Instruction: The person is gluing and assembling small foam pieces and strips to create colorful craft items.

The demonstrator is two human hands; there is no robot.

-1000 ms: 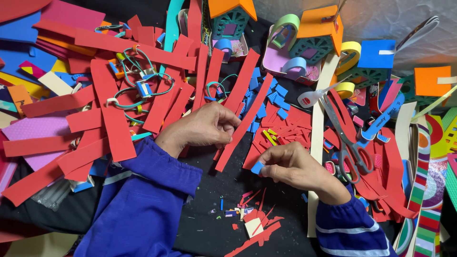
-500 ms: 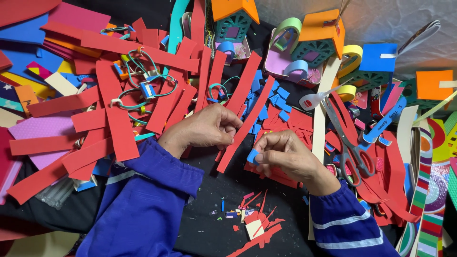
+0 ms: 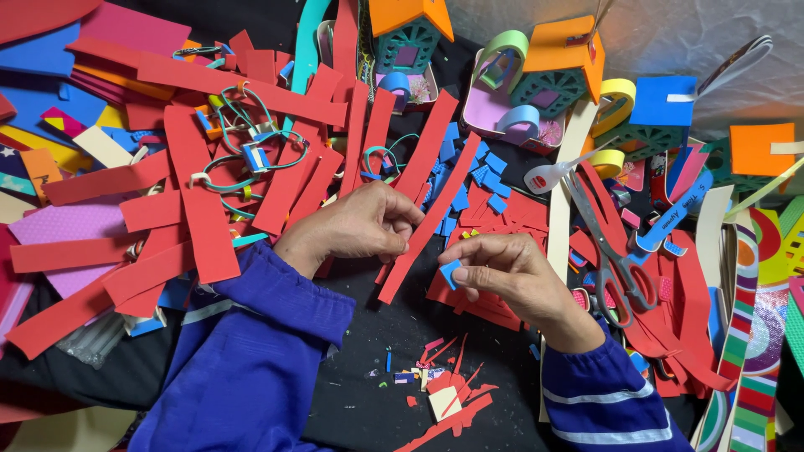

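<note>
Centre frame: left hand (image 3: 360,228) has its fingers pinched together on the edge of a long red foam strip (image 3: 429,219) that runs diagonally up to the right. Right hand (image 3: 502,272), just below-right, fingers clamped on a small blue foam square (image 3: 450,274), close to the strip but not touching. Looks like the placing step, w/ square about to meet strip; next move calls for lining it up squarely. Scissors (image 3: 605,251) lie idle at right on the bench (image 3: 368,335), more blue squares (image 3: 469,172) piled above.

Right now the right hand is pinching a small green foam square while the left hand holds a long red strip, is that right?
Not quite: in the head view the small foam square pinched by the right hand is blue, not green. The left hand does hold the long red strip.
</note>
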